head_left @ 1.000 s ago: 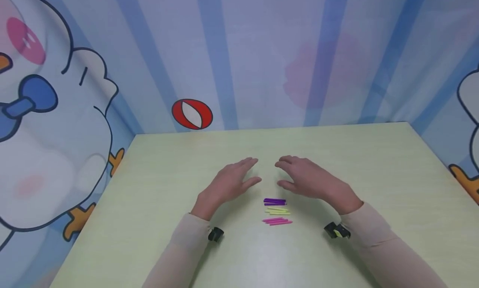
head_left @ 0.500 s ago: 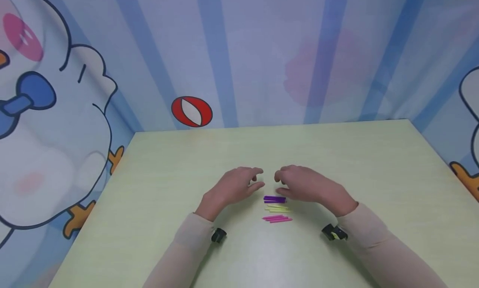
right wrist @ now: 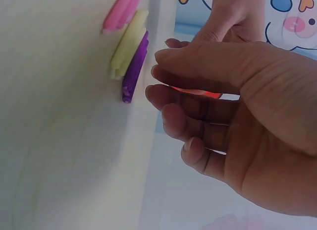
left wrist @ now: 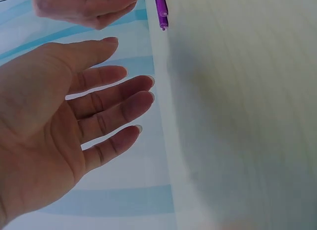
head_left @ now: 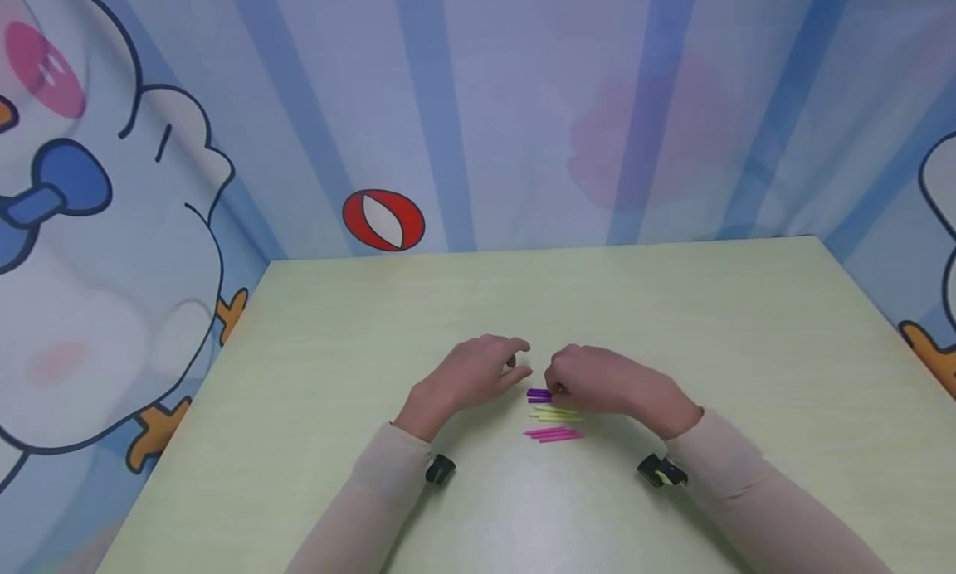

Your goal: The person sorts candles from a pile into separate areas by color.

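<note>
Three small bundles of thin coloured sticks lie on the table. The purple sticks are farthest away, the pale yellow sticks in the middle, the pink sticks nearest. My right hand hovers at the purple bundle and covers its right end in the head view. In the right wrist view its fingers are loosely bent, with thumb and index tips close beside the purple sticks and nothing between them. My left hand is held left of the purple bundle, fingers relaxed and apart, holding nothing.
The pale table meets a blue striped cloth backdrop printed with cartoon figures and a red-and-white ball. Each wrist carries a small black camera, one at the left cuff and one at the right.
Both hands have come down and nearer to the sticks. The right hand's fingers have bent more and its tips have reached the purple bundle. The sticks lie where they were.
</note>
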Demonstrator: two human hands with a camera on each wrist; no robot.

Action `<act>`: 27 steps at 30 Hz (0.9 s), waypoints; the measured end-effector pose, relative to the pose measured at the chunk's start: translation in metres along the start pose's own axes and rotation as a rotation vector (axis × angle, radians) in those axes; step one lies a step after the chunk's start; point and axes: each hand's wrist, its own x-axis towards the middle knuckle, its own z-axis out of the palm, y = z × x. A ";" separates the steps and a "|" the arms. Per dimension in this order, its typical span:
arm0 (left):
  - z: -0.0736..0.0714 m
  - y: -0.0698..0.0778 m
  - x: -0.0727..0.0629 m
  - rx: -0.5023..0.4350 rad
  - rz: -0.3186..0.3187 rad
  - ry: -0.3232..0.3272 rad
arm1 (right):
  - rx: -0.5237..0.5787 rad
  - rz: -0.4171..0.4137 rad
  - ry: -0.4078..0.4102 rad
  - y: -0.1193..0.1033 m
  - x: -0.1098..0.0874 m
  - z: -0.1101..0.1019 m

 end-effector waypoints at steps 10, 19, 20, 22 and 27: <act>-0.003 -0.003 -0.002 -0.019 -0.002 0.014 | 0.022 0.019 -0.048 -0.003 0.003 0.008; -0.003 -0.002 -0.001 -0.009 0.008 0.015 | 0.024 0.038 -0.062 -0.005 0.005 0.013; -0.002 -0.001 -0.001 -0.009 0.008 0.013 | 0.019 0.039 -0.064 -0.005 0.005 0.013; -0.002 -0.001 -0.001 -0.008 0.006 0.011 | 0.010 0.037 -0.065 -0.006 0.005 0.014; 0.001 -0.003 0.000 -0.006 0.007 0.010 | 0.014 0.042 -0.067 -0.007 0.003 0.011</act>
